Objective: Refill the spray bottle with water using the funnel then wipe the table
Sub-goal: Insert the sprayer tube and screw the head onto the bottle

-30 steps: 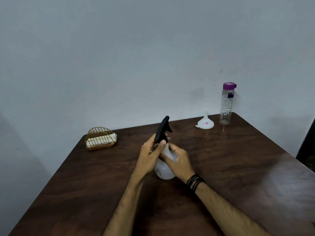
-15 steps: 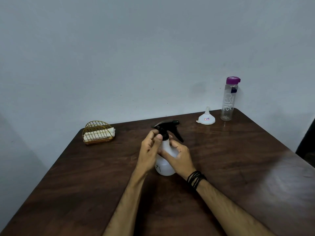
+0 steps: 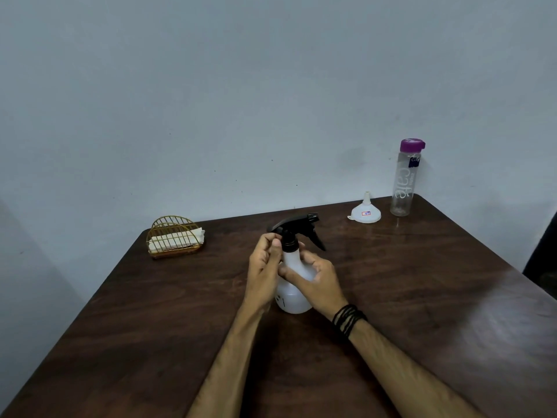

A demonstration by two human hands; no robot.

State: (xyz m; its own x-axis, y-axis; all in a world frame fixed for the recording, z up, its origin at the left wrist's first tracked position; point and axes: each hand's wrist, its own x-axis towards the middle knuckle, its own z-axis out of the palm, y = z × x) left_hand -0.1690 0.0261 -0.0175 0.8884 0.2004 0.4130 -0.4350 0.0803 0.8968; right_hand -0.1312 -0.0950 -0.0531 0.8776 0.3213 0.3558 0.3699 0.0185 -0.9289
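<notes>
A white spray bottle (image 3: pixel 294 300) with a black trigger head (image 3: pixel 297 226) stands upright in the middle of the dark wooden table (image 3: pixel 422 297). My right hand (image 3: pixel 316 282) wraps the bottle's body. My left hand (image 3: pixel 265 267) pinches the black collar at the neck, and the nozzle points right. A white funnel (image 3: pixel 365 212) lies mouth down at the far right. Beside it stands a clear water bottle (image 3: pixel 404 179) with a purple cap.
A gold wire holder (image 3: pixel 174 236) with white napkins sits at the table's far left corner. A pale wall rises right behind the table. A dark object shows past the table's right edge.
The black trigger head has turned from pointing away to pointing right under my left fingers. My right hand has kept its hold on the bottle's body.
</notes>
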